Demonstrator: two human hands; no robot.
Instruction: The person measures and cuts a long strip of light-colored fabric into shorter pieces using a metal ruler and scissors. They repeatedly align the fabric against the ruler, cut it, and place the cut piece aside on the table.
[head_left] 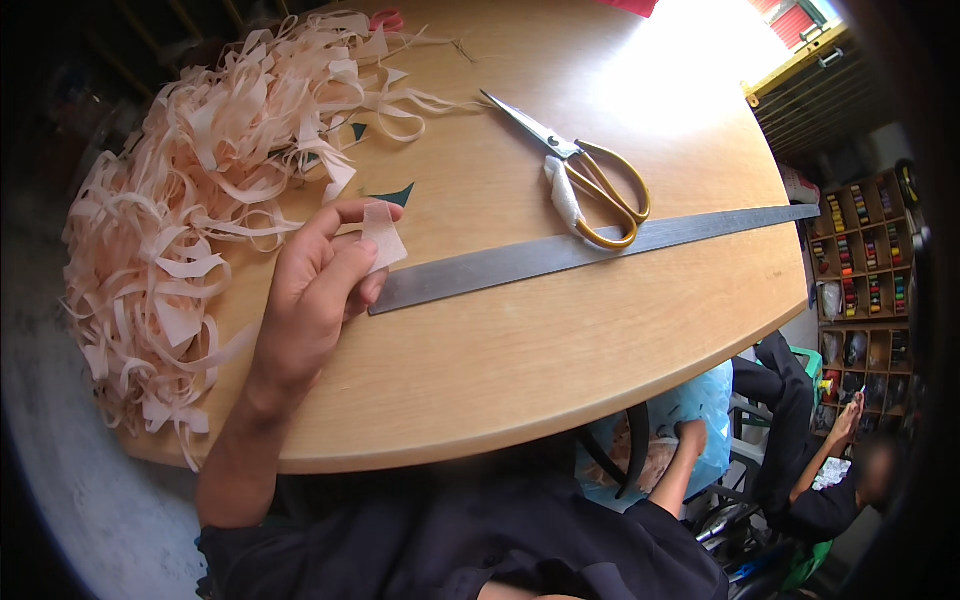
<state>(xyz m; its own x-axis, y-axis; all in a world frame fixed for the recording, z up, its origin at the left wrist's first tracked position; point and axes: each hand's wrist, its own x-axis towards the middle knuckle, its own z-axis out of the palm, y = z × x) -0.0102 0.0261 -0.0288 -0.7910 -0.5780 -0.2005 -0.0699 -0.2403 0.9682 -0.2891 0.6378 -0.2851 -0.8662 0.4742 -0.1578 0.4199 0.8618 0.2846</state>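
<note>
My left hand (320, 275) is raised over the table, pinching a small piece of pale pink fabric (384, 245) between thumb and fingers. Just beyond its fingertips a long metal ruler (480, 274) lies across the tabletop. A pair of scissors (566, 152) with yellowish handles, one wrapped in white, rests partly on the ruler, blades pointing away to the left. Below the table edge, my right hand (690, 435) reaches to a light blue plastic bag (712, 395) that has pinkish pieces (657, 462) inside. Its fingers are hidden there.
A large tangle of pale pink fabric strips (190, 190) covers the left of the wooden table (560, 340). Dark green scraps (397, 195) lie beside it. On the right, another person (830, 500) sits near a shelf of thread spools (868, 250).
</note>
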